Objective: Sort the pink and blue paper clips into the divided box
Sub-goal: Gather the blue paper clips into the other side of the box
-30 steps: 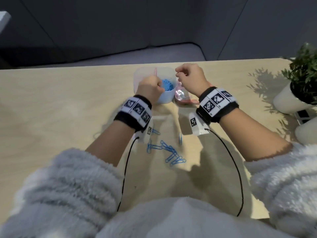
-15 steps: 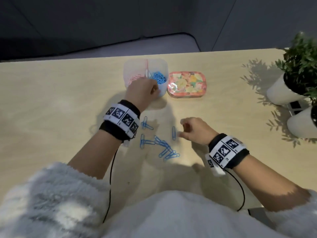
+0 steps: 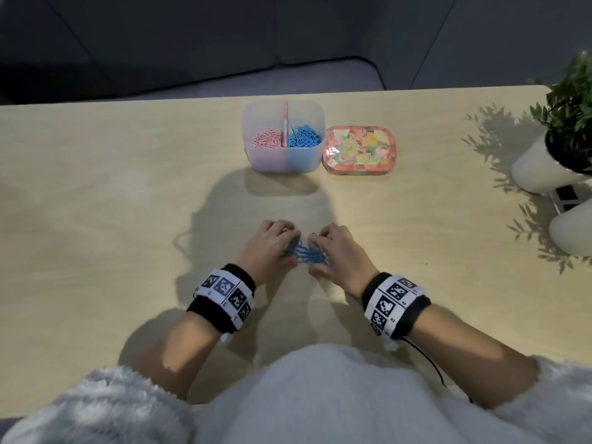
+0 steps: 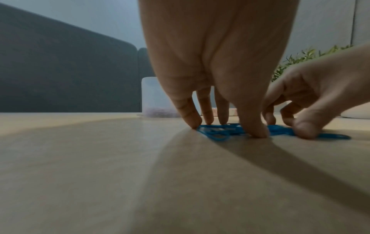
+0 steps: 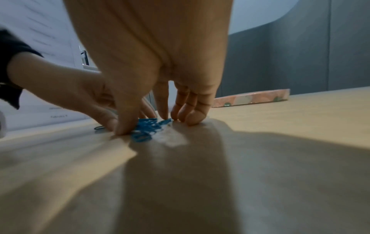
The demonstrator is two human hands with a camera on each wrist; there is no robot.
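Blue clips [image 3: 304, 251] lie penned between both hands' down-curved fingertips, well short of the divided box [image 3: 283, 136] and floral tin [image 3: 358, 150].

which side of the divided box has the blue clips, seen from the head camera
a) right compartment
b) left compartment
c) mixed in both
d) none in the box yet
a: in the head view the divided box holds pink paper clips left of its divider and blue paper clips right of it, the right compartment being the one next to the floral tin.
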